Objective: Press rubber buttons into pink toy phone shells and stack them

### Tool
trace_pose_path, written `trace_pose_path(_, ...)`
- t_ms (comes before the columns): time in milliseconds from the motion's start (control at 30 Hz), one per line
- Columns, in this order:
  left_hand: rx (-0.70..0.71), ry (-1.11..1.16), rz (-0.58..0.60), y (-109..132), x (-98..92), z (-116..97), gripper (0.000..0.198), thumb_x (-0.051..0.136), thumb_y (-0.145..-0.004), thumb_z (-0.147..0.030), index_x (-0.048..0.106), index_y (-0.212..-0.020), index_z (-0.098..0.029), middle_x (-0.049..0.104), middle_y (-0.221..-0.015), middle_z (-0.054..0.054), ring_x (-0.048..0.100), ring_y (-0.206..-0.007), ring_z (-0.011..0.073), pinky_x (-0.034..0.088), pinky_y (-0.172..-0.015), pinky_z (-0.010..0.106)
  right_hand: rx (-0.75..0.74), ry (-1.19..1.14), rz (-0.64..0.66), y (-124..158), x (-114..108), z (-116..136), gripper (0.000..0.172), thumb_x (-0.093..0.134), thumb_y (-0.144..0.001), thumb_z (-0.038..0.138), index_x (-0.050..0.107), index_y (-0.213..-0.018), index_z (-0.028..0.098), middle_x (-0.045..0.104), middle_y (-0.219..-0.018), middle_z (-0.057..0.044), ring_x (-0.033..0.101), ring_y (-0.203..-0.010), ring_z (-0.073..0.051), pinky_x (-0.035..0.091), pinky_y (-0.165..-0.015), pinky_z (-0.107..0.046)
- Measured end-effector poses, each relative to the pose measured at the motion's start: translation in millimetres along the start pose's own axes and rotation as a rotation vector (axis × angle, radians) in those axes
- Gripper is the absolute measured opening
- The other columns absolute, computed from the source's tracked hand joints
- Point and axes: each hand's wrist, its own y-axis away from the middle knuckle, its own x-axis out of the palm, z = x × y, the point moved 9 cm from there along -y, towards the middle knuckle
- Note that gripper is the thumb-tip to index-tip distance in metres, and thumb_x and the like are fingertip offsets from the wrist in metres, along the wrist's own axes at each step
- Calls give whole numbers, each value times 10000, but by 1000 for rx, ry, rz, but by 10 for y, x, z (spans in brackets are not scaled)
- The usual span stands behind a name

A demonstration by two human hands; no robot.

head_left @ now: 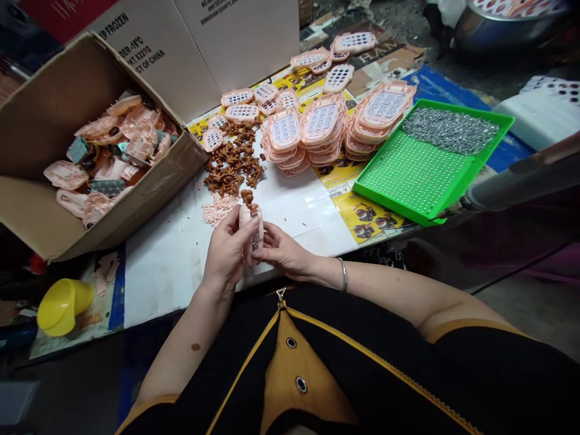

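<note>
Close in front of my body, both hands are closed on a pink plastic toy casing (246, 222), which stands on edge. A brown bear-shaped plastic piece (247, 197) sticks up from its top end. My left hand (226, 248) grips the casing from the left with the thumb across its side. The fingers of my right hand (286, 252) pinch its lower right side. Just beyond the hands are a heap of small pink parts (219, 210) and a larger pile of brown plastic pieces (232, 160). What lies inside the casing is mostly hidden.
Stacks of pink casing panels (322, 121) stand at the back. On the right, a green tray (385, 172) holds a heap of silver screws (451, 130); a grey metal bar reaches its corner. A cardboard box (149, 199) of pink assemblies and a yellow scoop (57, 308) are on the left.
</note>
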Motion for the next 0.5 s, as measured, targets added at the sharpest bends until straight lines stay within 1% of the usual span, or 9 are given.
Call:
trace_pose_path(133, 5, -25, -16, 1, 31, 11, 381, 886, -639, -241, 724, -973, -155, 695, -921, 14, 622, -812, 119, 504, -731, 173, -41, 42, 11, -12, -12, 20, 812, 953, -534, 272, 529, -1226, 252, 663, -1137, -21, 615, -1078, -168, 519, -961, -301)
trace_pose_path(233, 5, -36, -25, 1, 52, 18, 423, 887, -636, -237, 722, -1018, -159, 707, -986, 23, 627, -863, 127, 507, -778, 182, -44, 61, 27, -9, -15, 17, 818, 952, -536, 295, 519, -1227, 240, 664, -1138, -30, 618, -1089, -178, 503, -1001, -334)
trace_pose_path(367, -5, -57, -48, 8, 70, 44, 464, 896, -618, -249, 718, -1038, -163, 719, -1001, 32, 645, -903, 154, 508, -794, 206, -39, 55, 45, -3, -20, 10, 795, 948, -548, 301, 511, -1210, 244, 664, -1146, -32, 622, -1090, -176, 513, -986, -331)
trace_pose_path(433, -17, -74, -23, 16, 96, 72, 486, 904, -623, -274, 717, -1059, -167, 722, -1037, 39, 651, -962, 172, 507, -820, 214, -35, 58, 41, 0, -33, 12, 773, 951, -542, 295, 512, -1176, 246, 662, -1138, -31, 627, -1080, -177, 527, -960, -324)
trace_pose_path(500, -14, -104, 11, 22, 100, 88, 529, 908, -644, -322, 710, -1114, -180, 717, -1139, 53, 643, -1074, 192, 499, -886, 220, -26, 54, 34, 8, -50, 14, 750, 954, -534, 285, 516, -1141, 240, 658, -1109, -28, 629, -1066, -176, 537, -927, -312)
